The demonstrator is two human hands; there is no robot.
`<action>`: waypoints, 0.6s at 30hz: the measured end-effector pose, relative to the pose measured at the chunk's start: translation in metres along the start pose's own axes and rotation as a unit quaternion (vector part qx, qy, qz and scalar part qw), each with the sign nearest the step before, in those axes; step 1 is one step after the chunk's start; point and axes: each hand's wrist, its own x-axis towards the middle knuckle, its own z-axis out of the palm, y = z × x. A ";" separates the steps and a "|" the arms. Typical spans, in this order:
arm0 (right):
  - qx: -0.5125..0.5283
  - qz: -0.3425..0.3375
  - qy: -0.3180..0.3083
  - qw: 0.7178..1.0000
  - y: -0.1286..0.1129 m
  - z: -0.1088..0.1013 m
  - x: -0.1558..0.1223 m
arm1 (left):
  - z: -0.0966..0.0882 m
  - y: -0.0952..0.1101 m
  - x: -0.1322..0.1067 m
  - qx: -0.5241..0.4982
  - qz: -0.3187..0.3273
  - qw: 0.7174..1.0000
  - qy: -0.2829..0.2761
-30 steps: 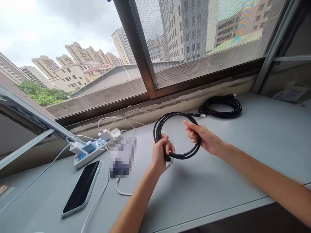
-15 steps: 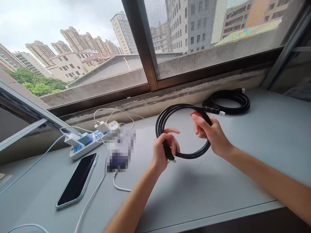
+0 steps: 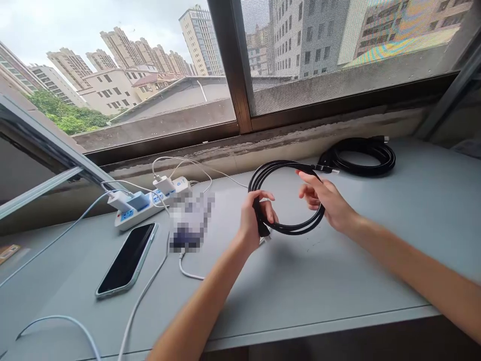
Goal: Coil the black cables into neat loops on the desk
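Note:
A black cable coil [image 3: 280,173] hangs just above the grey sill. My left hand [image 3: 255,215] is closed round the coil's left side, near a connector end. My right hand [image 3: 325,200] is at the coil's right side, fingers partly spread, the loop running across its fingers. The cable's free end with a plug [image 3: 330,171] trails toward a second black coil [image 3: 363,156] lying at the back right.
A white power strip [image 3: 148,205] with chargers and white cables sits at the left by the window frame. A dark phone [image 3: 128,259] lies face up in front of it. A blurred small object [image 3: 190,220] stands between the phone and my left hand.
The view has shifted a little. My right hand slid from the coil's top down to its right side and its fingers loosened. My left hand keeps its hold.

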 end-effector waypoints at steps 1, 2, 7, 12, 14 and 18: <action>-0.007 0.000 -0.001 1.000 0.002 0.000 0.001 | -0.001 0.000 0.000 0.000 0.002 1.000 0.006; -0.013 -0.002 -0.001 1.000 0.003 -0.001 0.002 | -0.001 0.001 0.001 0.002 0.006 1.000 0.010; -0.057 -0.065 0.014 0.996 0.011 -0.003 0.011 | -0.010 0.005 0.005 0.044 -0.006 0.999 0.027; -0.051 -0.048 0.055 0.996 0.013 -0.005 0.016 | -0.021 0.004 0.013 0.090 -0.037 0.993 0.072; -0.033 -0.022 0.057 0.998 0.015 -0.006 0.017 | -0.024 0.002 0.015 0.093 -0.037 0.992 0.076; 0.015 0.012 0.053 0.998 0.019 -0.008 0.020 | -0.027 0.003 0.017 0.090 -0.038 0.993 0.061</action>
